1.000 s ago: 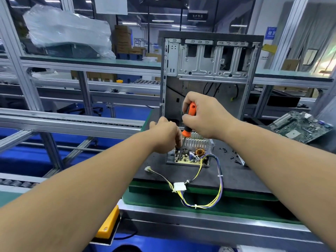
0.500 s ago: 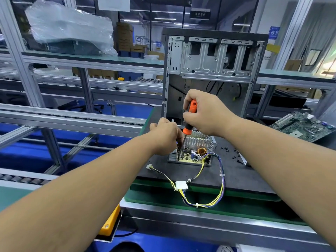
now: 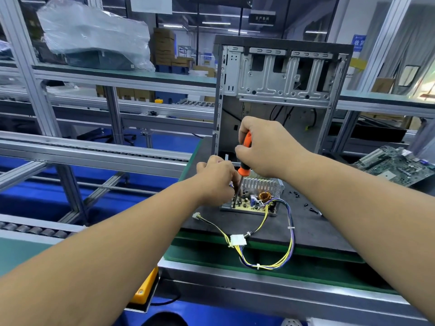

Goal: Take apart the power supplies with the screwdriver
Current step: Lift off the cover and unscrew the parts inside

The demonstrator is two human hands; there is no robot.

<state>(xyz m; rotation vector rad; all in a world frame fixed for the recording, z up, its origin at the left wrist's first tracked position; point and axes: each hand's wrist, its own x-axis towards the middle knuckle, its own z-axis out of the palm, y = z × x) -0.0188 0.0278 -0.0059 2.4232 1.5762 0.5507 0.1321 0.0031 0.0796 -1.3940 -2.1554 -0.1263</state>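
Power supply [image 3: 253,200]: opened, centre frame, on counter [image 3: 329,234]. Right hand [image 3: 263,147] grip wraps screwdriver [image 3: 244,152]; left hand [image 3: 217,178] grip pinches shaft. Advice: keep tip upright, seated, pressing firmly.

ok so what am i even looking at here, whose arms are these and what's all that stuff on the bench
These are a person's own arms, filmed by one camera worn on the head, looking forward and down. The right hand grips an orange-handled screwdriver, its tip down on an opened power supply lying on a dark mat. The left hand is at the supply beside the shaft. Coloured wires trail towards the viewer. Behind stands an empty computer case; a circuit board lies at right.
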